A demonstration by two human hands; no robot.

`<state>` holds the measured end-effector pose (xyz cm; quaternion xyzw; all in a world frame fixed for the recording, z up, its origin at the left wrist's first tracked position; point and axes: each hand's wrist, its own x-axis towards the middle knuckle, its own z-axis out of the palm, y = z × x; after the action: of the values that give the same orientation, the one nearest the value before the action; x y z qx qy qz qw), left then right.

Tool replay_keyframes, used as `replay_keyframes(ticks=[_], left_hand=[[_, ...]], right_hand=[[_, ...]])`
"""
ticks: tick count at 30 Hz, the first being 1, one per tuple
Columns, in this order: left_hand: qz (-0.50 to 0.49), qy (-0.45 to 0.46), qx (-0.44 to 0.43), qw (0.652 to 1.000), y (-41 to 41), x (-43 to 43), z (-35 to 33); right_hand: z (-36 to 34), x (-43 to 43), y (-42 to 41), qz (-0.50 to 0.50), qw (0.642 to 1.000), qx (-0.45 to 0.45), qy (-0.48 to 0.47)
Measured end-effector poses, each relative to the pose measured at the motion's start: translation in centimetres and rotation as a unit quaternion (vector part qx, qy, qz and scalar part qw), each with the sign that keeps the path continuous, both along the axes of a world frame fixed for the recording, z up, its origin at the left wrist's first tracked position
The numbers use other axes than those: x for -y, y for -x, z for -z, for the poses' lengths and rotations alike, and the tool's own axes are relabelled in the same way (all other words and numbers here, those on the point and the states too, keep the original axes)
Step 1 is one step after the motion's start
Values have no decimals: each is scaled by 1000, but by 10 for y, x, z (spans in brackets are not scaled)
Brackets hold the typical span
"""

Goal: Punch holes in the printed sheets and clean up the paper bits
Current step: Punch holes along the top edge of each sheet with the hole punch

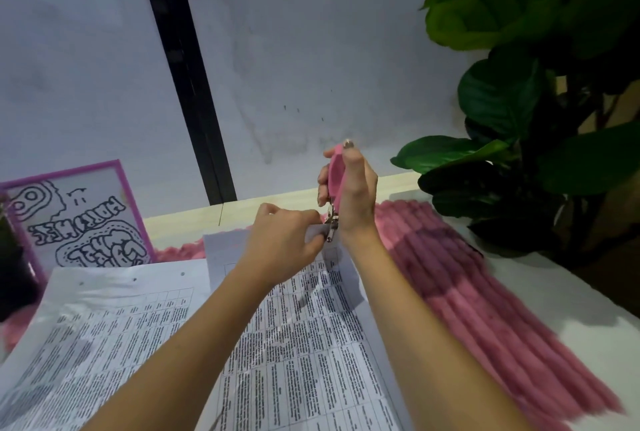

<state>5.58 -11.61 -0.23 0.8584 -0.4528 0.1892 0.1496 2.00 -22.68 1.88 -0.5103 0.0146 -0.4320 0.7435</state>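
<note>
Head view: right hand [353,195] is wrapped round the pink-handled metal hole punch [335,174], fingers on the far side and thumb on the near side, thumb tip at the top. The punch's long axis is close to upright, handles up toward the wall. Its metal end [331,224] points down onto the far edge of the white printed sheet with dense table text [311,344]. Cannot tell if the handles are fully squeezed.

Left hand [284,240] pinches that same far edge just left of the metal end, touching it or nearly so. It lifts the edge a bit off the pink ribbed fluffy mat [467,292].

The sheet's long axis runs from the person out to the punch, so the edge meets the punch from below and from the near side. Right hand owns the tool and left hand only feeds and steadies the paper.

Judgement: the punching step is in hand, and the next squeeze depends on the edge sitting square and deep enough in the slot. The left-hand fingers are very close to the metal end, so there is a pinch risk.

A second printed sheet [104,326] lies to the left, flat, with three punched holes [134,279] along its far edge. It overlaps the held sheet, under the left forearm.

Loose paper bits: none I can make out, too blurred to be sure.

A purple-framed black-and-white drawing [79,219] stands at far left, and a large green leafy plant [519,84] at right.
</note>
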Motion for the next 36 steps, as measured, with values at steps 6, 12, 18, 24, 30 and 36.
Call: replay_keyframes(ticks=[6,12,18,24,30,36], left_hand=[[-20,16,-16,1000,-7,-5,-6],[-16,74,-67,995,-16,-11,-23],[-21,167,-2,986,-13,-25,-40],[-160,407,-428,791,-8,-77,-35],[-85,327,-477,811,7,-101,-29],[-21,379,-316,870,29,-99,-79]], right_hand=[[-19,20,15,15,999,-12,38],[-21,62,52,-86,859,-401,306],[-9,54,50,-127,798,-493,324],[-31,36,54,-3,922,-327,209],[-77,7,77,73,936,-245,240],[-115,-12,105,144,938,-157,274]])
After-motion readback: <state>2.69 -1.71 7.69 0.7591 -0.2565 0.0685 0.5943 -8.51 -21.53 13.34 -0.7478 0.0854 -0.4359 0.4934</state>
